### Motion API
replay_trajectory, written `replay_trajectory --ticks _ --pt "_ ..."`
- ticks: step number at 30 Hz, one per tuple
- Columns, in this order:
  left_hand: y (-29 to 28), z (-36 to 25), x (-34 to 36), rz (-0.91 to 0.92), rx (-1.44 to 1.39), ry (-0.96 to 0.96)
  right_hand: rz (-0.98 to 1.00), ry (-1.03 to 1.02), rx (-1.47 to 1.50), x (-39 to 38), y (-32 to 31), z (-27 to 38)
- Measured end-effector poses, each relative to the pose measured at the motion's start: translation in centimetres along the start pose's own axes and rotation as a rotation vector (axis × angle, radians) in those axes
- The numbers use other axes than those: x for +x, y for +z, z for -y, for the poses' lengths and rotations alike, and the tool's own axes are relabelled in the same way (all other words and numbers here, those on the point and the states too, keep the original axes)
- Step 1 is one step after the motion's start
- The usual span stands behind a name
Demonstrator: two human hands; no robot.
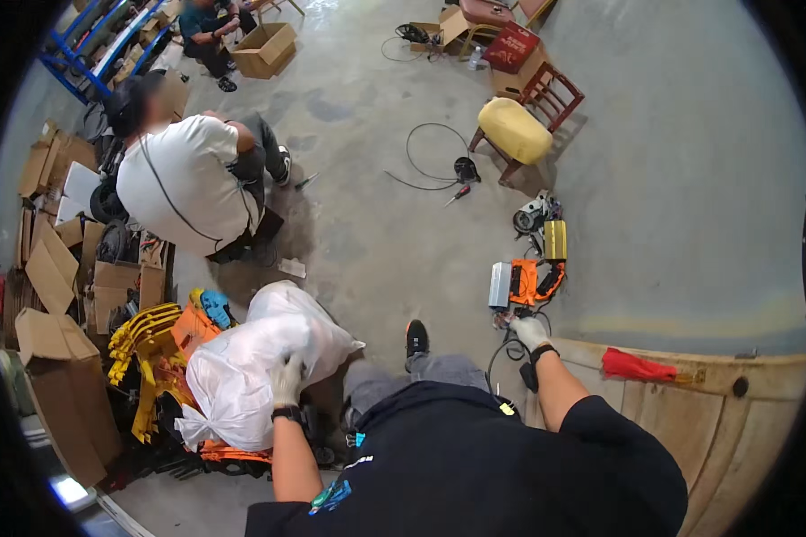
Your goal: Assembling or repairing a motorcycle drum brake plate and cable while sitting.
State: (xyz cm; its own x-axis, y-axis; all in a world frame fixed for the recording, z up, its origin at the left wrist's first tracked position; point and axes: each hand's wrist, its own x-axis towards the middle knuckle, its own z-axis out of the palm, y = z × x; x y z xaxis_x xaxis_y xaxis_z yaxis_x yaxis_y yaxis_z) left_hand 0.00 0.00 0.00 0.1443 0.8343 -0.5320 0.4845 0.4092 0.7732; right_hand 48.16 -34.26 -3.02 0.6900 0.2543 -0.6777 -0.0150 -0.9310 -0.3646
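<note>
My left hand (287, 378), in a white glove, grips a big white plastic bag (251, 358) that rests on a heap of orange and yellow parts (157, 345). My right hand (529, 332), also gloved, reaches down to the floor beside an orange device (528, 281) with a grey box (500, 285) and a gold block (555, 240); it touches the cables there. Whether it holds one I cannot tell. My foot in a black shoe (416, 338) stands between the two hands.
Another person in a white shirt (188, 183) crouches to the upper left amid cardboard boxes (58, 268). A wooden chair with a yellow cushion (515, 130), a black cable loop (434, 157), a curved wooden panel (707, 403) with a red cloth (638, 365) lie around.
</note>
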Motion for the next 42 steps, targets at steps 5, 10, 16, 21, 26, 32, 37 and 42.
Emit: replay_trajectory --ticks 5,10,16,21,26,32,37,42 --pt "5.6 -5.0 6.3 0.127 0.007 -0.092 -0.055 0.003 0.448 7.5 -0.8 3.0" --pt "9.5 -0.8 12.6 0.234 0.211 -0.402 -0.043 -0.226 0.067 14.3 0.6 1.7" --pt "15.2 -2.1 20.7 0.175 0.212 -0.734 0.210 0.374 0.931 21.6 -3.5 8.6" --pt "20.1 -18.8 32.8 0.298 0.374 -0.296 0.090 -0.171 -0.429 35.3 -13.6 21.2" --pt "23.5 -38.5 42.5 0.051 -0.048 -0.026 -0.094 -0.209 0.066 44.4 -21.5 43.5" --pt "28.5 -41.8 45.9 -0.165 -0.239 -0.073 0.065 -0.514 -0.292 56.4 -24.2 67.5" --pt "37.4 -41.1 46.5 -0.668 -0.493 -0.366 0.358 -0.569 -0.272 67.4 -24.1 89.8" --pt "51.8 -42.7 42.2 -0.946 -0.517 -0.804 0.671 -0.563 -0.454 80.9 -12.5 94.5"
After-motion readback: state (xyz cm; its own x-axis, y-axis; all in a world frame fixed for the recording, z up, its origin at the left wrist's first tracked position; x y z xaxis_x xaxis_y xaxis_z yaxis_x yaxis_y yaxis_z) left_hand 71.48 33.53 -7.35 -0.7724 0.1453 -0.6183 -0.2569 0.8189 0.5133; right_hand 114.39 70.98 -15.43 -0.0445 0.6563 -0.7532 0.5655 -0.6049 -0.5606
